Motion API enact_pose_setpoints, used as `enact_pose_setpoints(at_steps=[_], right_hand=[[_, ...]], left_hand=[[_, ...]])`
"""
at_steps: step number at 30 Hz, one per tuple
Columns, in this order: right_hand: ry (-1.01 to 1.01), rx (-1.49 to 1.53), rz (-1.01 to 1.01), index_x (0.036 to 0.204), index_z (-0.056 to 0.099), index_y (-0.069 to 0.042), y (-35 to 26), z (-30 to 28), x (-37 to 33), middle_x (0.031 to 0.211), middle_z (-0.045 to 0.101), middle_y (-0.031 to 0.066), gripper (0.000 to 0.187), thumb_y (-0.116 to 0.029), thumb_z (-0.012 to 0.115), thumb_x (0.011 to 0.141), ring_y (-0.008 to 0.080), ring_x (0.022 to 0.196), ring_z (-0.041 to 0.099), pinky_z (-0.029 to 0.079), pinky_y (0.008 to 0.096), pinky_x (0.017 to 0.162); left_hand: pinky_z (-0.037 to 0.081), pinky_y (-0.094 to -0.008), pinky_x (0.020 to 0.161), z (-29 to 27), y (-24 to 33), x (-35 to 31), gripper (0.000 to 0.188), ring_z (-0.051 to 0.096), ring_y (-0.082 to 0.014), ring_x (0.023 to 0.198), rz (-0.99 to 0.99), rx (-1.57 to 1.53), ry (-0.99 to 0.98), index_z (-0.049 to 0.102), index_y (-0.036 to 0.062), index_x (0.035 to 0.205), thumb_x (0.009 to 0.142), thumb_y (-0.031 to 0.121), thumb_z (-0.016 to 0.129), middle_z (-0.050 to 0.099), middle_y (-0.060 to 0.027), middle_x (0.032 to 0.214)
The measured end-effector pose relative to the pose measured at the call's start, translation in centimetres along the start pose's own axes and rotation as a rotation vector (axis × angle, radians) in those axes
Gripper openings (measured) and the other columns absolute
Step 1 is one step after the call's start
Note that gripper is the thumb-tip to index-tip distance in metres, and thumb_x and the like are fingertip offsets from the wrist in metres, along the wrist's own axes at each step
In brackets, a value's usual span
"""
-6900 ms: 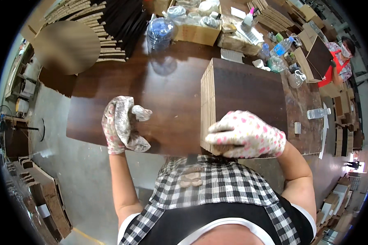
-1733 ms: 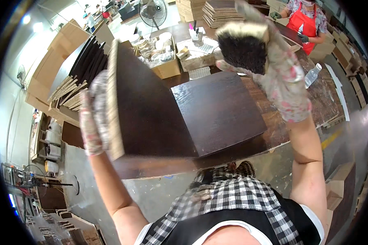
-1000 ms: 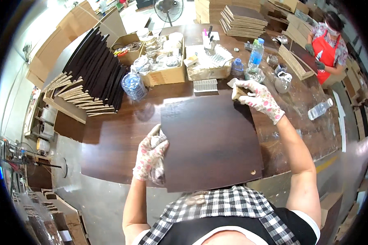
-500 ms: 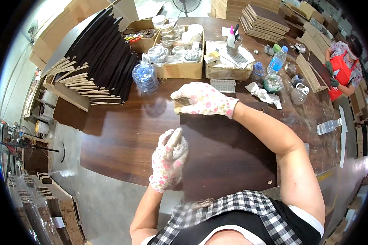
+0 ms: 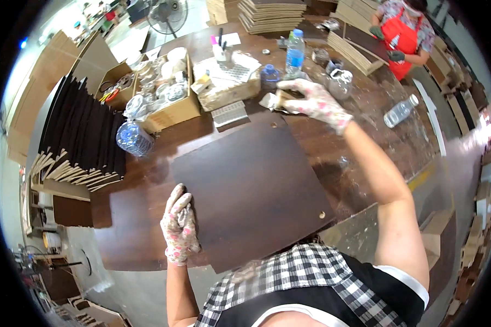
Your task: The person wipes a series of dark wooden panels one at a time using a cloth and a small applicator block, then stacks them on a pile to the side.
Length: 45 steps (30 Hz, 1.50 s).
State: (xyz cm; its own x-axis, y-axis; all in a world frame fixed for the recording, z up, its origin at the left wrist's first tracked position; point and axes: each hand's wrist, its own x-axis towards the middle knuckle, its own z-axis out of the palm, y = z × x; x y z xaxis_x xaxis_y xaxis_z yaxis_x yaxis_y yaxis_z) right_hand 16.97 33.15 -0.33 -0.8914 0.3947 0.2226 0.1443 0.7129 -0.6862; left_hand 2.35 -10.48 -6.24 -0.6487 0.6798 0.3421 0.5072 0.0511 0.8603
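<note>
A dark brown flat panel (image 5: 251, 185) with small round holes near two corners lies in front of me on the table. My left hand (image 5: 180, 229), in a floral glove, is closed at the panel's left edge. A crumpled whitish wad (image 5: 184, 217) shows between its thumb and fingers. My right hand (image 5: 316, 103), gloved alike, is raised past the panel's far right corner. It pinches a small tan block (image 5: 282, 100). Beside that block, a crumpled white cloth (image 5: 268, 102) is partly covered by the hand.
Dark boards (image 5: 79, 128) stand stacked at the left. A carton (image 5: 172, 111) of wrapped items, a plastic jug (image 5: 135, 139) and a paper-topped box (image 5: 229, 90) stand behind the panel. A blue-labelled bottle (image 5: 295, 54) and a lying bottle (image 5: 401, 111) are rightward. A co-worker in a red apron (image 5: 401, 41) handles boards.
My view has turned, shifting the table's things leftward. My right hand has moved with the tan block from the panel's far left corner to beyond its far right. My left hand stays by the left edge.
</note>
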Motion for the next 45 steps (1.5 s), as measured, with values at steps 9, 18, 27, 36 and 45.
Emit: enact_pose_setpoints(at_steps=[9,18,27,36,45], right_hand=[[0.022,0.120,0.028,0.121,0.068,-0.007,-5.2,-0.2,-14.9,0.114,0.071,0.0101,0.040,-0.023,0.074,0.085,0.0263,0.108,0.066,0.051,0.0388,0.098],[0.397,-0.032,0.177,0.131,0.065,-0.011,-13.2,2.5,-30.7,0.121,0.066,0.0104,0.057,-0.007,0.079,0.076,0.0282,0.112,0.063,0.050,0.0385,0.098],[0.579,-0.372,0.080,0.132,0.063,-0.006,-18.3,15.3,-27.7,0.115,0.061,0.0140,0.061,-0.021,0.082,0.076,0.0316,0.109,0.056,0.047,0.0451,0.099],[0.106,-0.080,-0.389,0.119,0.068,-0.013,-27.1,24.4,-23.6,0.112,0.065,0.0059,0.044,-0.024,0.079,0.078,0.0255,0.093,0.063,0.049,0.0421,0.080],[0.595,-0.517,0.008,0.110,0.068,-0.009,-20.1,14.0,-27.2,0.095,0.066,0.0089,0.031,-0.014,0.075,0.081,0.0263,0.096,0.061,0.050,0.0406,0.088]], left_hand=[[0.041,-0.0389,0.113,0.1,-0.7,0.7,0.030,0.053,-0.0301,0.135,0.117,0.097,-0.044,0.066,0.0013,0.125,0.097,-0.003,0.055,0.055,-0.0188,0.145],[0.040,-0.0408,0.114,-0.1,-2.1,0.1,0.034,0.053,-0.0313,0.134,0.171,0.101,-0.015,0.065,0.0024,0.127,0.095,-0.004,0.056,0.057,-0.0191,0.143],[0.041,-0.0369,0.113,-0.3,-2.3,0.0,0.035,0.056,-0.0278,0.133,0.201,0.095,0.023,0.067,0.0077,0.125,0.091,0.000,0.066,0.061,-0.0149,0.140],[0.048,-0.0380,0.107,0.1,-2.3,0.2,0.030,0.062,-0.0317,0.125,0.279,0.116,0.051,0.067,0.0091,0.123,0.093,0.008,0.066,0.064,-0.0154,0.136],[0.044,-0.0371,0.110,0.4,-3.6,0.0,0.034,0.059,-0.0292,0.129,0.244,-0.042,0.052,0.066,0.0066,0.126,0.092,0.005,0.064,0.063,-0.0156,0.138]])
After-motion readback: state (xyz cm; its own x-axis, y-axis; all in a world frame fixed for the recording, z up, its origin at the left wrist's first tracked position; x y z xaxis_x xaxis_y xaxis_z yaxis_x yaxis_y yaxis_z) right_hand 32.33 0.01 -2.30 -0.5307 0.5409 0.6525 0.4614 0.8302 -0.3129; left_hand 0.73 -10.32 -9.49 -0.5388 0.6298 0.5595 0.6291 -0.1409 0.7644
